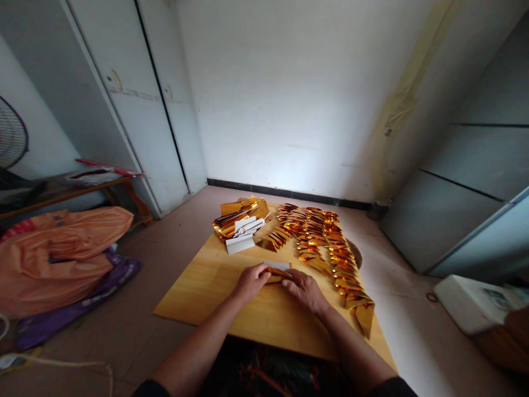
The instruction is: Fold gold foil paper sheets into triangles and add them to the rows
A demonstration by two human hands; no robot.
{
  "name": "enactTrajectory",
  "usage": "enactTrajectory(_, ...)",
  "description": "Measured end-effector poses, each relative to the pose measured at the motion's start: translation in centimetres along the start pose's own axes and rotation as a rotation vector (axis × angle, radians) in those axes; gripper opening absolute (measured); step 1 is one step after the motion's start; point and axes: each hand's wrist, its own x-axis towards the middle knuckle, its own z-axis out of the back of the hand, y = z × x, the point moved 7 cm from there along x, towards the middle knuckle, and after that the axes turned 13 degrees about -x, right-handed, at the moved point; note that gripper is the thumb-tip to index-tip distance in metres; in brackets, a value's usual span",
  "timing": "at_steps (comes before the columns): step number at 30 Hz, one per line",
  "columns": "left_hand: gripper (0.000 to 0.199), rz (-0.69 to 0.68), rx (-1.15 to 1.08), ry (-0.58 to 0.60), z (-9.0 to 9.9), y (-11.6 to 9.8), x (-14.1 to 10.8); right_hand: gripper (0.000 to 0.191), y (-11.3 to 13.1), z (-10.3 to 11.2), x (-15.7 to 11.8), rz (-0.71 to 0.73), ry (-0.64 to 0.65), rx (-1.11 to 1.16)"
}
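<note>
Near the front middle of the wooden board [198, 286], a strip of gold foil paper [276, 277] with a whitish sheet [276, 265] behind it lies between my hands. My left hand [253, 280] pinches the strip's left end. Its right end is held by my right hand [305, 288], thumb below and fingers above. Rows of folded gold foil pieces [342, 264] stand overlapping along the board's right side. At the back left lies a pile of gold foil sheets [231, 212], with white folded papers [240, 242] in front of it.
An orange bag [61, 253] and a purple bag [95, 286] lie on the floor at left, below a wooden bench [128, 193] and a fan [12, 132]. A round object [355, 255] shows beyond the board's right edge. A white box [471, 303] sits at far right.
</note>
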Motion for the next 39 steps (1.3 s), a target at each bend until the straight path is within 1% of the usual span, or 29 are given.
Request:
enactTrajectory(2,0.028,0.023,0.008,-0.068,-0.1,0.2,0.3,0.035,-0.5,0.1,0.2,-0.062,-0.04,0.022)
enactTrajectory(5,0.038,0.08,0.05,-0.144,-0.2,0.5,0.8,0.029,-1.3,0.1,0.9,-0.188,-0.129,-0.082)
enactTrajectory(7,0.047,0.111,0.113,-0.176,-0.3,0.7,1.1,0.025,-1.3,-0.1,1.9,-0.207,-0.162,-0.158)
enactTrajectory(10,0.059,0.129,0.202,-0.209,-0.3,0.7,1.3,0.023,-1.2,-0.6,3.3,-0.234,-0.188,-0.235)
enactTrajectory(12,0.062,0.112,0.237,-0.216,-0.5,0.7,1.2,0.022,-1.1,-1.0,3.9,-0.238,-0.18,-0.289)
enactTrajectory(14,0.06,0.073,0.252,-0.223,-0.6,0.7,1.0,0.02,-1.0,-1.4,4.3,-0.236,-0.148,-0.354)
enactTrajectory(19,0.06,-0.086,0.308,-0.193,-1.4,-0.1,0.8,0.02,-1.2,-1.8,4.9,-0.271,-0.054,-0.476)
enactTrajectory(21,0.06,-0.097,0.367,-0.188,-1.5,-0.3,0.8,0.02,-1.3,-1.9,5.3,-0.28,-0.022,-0.493)
enactTrajectory(25,0.06,-0.051,0.441,-0.172,-1.5,-0.4,1.0,0.018,-1.9,-2.0,6.1,-0.356,0.021,-0.507)
enactTrajectory(28,0.06,-0.025,0.455,-0.152,-1.5,-0.5,1.3,0.019,-2.5,-1.7,6.3,-0.405,0.027,-0.457)
enactTrajectory(32,0.059,-0.011,0.46,-0.153,-1.3,-0.5,1.4,0.023,-2.7,-1.2,6.2,-0.399,0.033,-0.376)
enactTrajectory(39,0.061,-0.033,0.417,-0.16,-1.2,0.0,1.5,0.017,-2.8,-0.8,5.9,-0.399,-0.038,-0.315)
